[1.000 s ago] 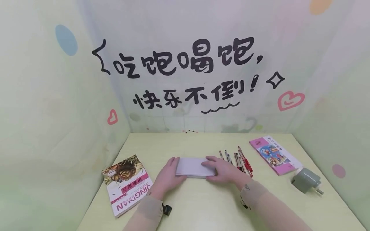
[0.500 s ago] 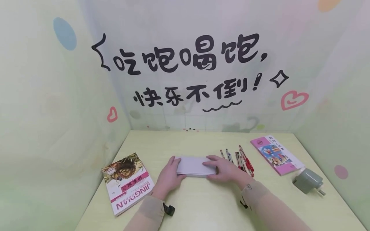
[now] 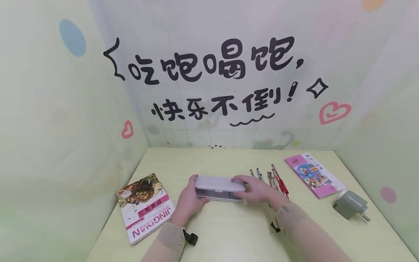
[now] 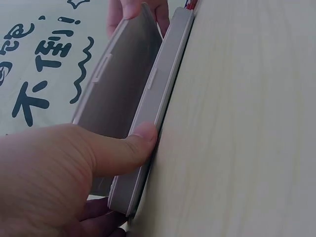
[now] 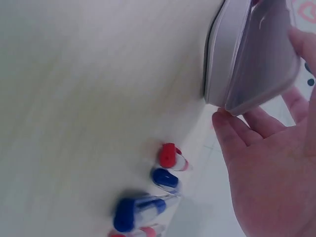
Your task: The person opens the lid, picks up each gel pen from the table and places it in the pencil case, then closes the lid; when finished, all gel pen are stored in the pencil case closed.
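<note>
A pale lilac pencil case lies on the table between both hands, its hinged lid partly raised. My left hand grips its left end; in the left wrist view the thumb presses the front of the case's base. At the other end, my right hand holds the raised lid, thumb at the lid's front edge and fingers behind. In the head view, the dark gap under the lid shows part of the interior.
Several pens with red and blue parts lie right of the case, close behind the right hand. A book lies at left. At right are a pink book and a grey-green device with a crank.
The pencil case's lid, flat down in both earlier frames, has swung up at the front. My right hand has risen slightly with it; the left hand stays at the left end.
</note>
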A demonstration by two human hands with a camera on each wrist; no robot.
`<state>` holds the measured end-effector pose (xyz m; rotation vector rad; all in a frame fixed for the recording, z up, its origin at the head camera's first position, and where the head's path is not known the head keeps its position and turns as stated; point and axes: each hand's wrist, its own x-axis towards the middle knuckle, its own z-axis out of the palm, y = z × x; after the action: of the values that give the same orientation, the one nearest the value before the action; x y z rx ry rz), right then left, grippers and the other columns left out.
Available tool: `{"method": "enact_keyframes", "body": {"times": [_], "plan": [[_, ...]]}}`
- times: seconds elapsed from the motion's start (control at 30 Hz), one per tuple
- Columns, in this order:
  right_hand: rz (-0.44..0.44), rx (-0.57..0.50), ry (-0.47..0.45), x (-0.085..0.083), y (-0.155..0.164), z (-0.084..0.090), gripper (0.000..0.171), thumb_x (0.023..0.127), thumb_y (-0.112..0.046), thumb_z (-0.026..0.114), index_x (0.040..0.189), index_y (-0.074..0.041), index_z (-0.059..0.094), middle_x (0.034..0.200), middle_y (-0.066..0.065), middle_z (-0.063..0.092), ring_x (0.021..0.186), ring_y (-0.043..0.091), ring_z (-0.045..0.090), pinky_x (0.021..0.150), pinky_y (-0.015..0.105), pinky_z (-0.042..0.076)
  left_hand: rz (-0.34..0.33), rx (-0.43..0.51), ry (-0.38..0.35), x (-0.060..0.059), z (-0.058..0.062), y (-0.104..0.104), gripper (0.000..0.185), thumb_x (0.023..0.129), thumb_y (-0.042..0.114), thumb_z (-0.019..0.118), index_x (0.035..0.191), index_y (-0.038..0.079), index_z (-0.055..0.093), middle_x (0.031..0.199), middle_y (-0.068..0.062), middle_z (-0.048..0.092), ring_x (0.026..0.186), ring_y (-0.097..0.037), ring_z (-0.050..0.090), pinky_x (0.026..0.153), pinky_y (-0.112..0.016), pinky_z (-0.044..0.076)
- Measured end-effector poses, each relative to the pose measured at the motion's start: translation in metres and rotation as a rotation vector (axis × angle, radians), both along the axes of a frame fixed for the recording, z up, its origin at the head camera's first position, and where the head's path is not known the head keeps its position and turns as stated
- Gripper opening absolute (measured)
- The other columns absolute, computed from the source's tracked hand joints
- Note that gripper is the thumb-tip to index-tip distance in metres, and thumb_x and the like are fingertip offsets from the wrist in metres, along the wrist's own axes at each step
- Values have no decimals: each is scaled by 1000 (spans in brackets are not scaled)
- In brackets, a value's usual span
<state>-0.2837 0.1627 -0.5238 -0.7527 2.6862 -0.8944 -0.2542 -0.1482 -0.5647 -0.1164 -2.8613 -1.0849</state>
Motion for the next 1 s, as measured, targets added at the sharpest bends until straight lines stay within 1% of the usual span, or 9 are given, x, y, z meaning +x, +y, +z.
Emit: {"method": "enact_keyframes", "body": {"times": [0.1,0.27,0.43,0.53,0.67,0.77,0.83,0.9,1.0], "plan": [[-54,-112,-53,1,3,-2,50,105,-49,71,147,-23,62,149,11,68,135,39,65,118,72,51,46,24,21,2,1,1,105,77,30,102,157,10,36,148,-27,69,127,-49,72,111,-62,59],[-122,-235,-52,-2,5,-9,42,109,-46,65,143,-20,65,145,9,70,136,35,67,122,64,52,51,44,29,3,2,1,95,80,34,100,149,8,41,151,-23,68,130,-48,71,112,-60,59],[-188,-336,-59,-6,4,-15,37,111,-39,65,139,-16,66,139,8,72,134,29,68,122,51,56,20,45,8,2,-1,0,97,86,43,94,159,5,44,156,-19,66,140,-45,66,120,-61,54],[-224,-373,-67,-7,1,-17,40,112,-39,65,141,-11,64,142,11,71,136,32,68,122,52,56,22,40,-4,2,-2,0,99,90,47,90,165,4,42,159,-19,64,145,-45,62,124,-61,51],[-306,-412,-89,-9,-6,-16,51,113,-44,61,148,-8,59,148,18,67,141,38,65,124,57,53,24,26,-1,1,-1,-2,94,93,45,88,164,0,46,159,-22,62,147,-47,60,125,-62,49],[-381,-443,-93,-10,-12,-14,54,115,-49,55,151,-9,55,147,22,68,137,38,66,117,54,58,14,22,8,0,-1,-2,92,93,42,88,163,-3,47,158,-26,62,147,-48,59,126,-64,48],[-441,-489,-92,-12,-16,-12,53,116,-50,52,151,-9,51,143,24,70,131,37,69,107,45,62,0,12,16,0,-1,-2,91,94,42,87,162,-4,47,156,-28,61,146,-48,59,126,-64,48],[-524,-547,-85,-13,-21,-10,51,116,-49,52,147,-9,48,134,27,73,118,35,71,92,36,60,-16,-3,17,-1,-2,-1,88,96,42,85,162,-3,48,156,-28,61,145,-48,59,126,-63,49],[-662,-627,-79,-18,-29,-8,44,115,-46,56,137,-10,45,127,26,74,107,31,71,80,27,54,-34,-17,18,-3,-4,-1,85,96,43,84,160,-2,51,155,-29,60,144,-48,60,125,-63,50]]}}
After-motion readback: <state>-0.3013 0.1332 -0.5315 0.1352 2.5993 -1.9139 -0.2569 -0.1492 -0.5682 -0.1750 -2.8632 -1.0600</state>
